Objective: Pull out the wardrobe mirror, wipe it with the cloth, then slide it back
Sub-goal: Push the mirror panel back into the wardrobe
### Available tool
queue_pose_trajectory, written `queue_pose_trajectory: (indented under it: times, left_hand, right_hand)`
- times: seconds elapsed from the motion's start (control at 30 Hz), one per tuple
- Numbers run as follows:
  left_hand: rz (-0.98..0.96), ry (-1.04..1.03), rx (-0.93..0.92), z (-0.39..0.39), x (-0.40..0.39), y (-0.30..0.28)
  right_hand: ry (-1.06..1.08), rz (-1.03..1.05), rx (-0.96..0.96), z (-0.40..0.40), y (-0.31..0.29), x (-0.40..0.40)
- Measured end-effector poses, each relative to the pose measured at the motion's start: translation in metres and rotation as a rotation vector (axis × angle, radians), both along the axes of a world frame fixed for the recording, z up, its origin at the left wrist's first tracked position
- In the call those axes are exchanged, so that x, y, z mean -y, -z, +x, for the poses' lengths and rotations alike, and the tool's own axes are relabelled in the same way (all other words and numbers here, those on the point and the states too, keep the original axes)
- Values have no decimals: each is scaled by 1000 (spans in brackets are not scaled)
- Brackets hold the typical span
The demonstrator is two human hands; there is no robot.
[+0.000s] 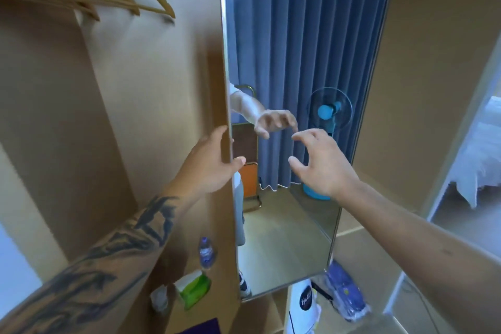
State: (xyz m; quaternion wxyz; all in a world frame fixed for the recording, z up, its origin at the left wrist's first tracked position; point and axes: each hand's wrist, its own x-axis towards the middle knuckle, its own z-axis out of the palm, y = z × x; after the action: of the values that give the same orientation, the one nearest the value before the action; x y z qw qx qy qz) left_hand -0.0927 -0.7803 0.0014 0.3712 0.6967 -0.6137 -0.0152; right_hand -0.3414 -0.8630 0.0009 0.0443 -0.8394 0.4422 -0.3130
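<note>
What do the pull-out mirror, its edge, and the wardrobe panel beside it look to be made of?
Mirror: glossy glass, judging by the crisp reflection of blue curtain and fan. Its edge trim: a thin pale strip with a sheen, probably metal, possibly plastic. Wardrobe panel: matte tan board, likely laminate or veneer; no grain is visible.

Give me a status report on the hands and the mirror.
Left hand grips the mirror edge. Right hand open, fingers spread in front of the glass, holding no cloth. Mirror out of the wardrobe. Nothing in the way.
</note>
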Motion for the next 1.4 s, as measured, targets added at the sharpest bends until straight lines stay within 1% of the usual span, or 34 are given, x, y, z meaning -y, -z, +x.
queue_pose_trajectory:
  times: [0.27,0.33,0.43,0.57,0.63,0.7,0.8,0.9,1.0,1.13,1.27,1.4]
  left_hand:
    - [-297,-87,-155,-52,18,13]
    - [-350,-109,-192,-65,20,14]
    - [-383,-165,-251,-84,19,14]
    - [-280,-293,-323,-95,21,14]
    - [-233,-324,-328,-97,23,13]
    - [-190,-350,-343,-99,24,12]
    - [-177,-355,-347,-98,27,14]
    - [-162,-370,-358,-96,30,15]
    - [-155,-383,-367,-96,35,16]
    - [-137,-368,-357,-88,39,18]
    - [-115,-333,-322,-74,45,18]
    - [-85,-293,-308,-58,54,20]
  right_hand:
    - [221,9,191,-83,0,61]
    - [237,27,212,-95,3,75]
    - [201,109,249,-107,6,94]
    - [95,160,336,-113,9,113]
    - [59,181,388,-112,11,119]
    - [46,257,416,-110,11,123]
    - [24,386,462,-105,12,125]
    - [11,430,555,-103,13,127]
    - [19,498,602,-101,9,133]
    - [5,508,653,-95,9,143]
    - [35,441,638,-93,6,130]
    - [128,361,613,-92,7,112]
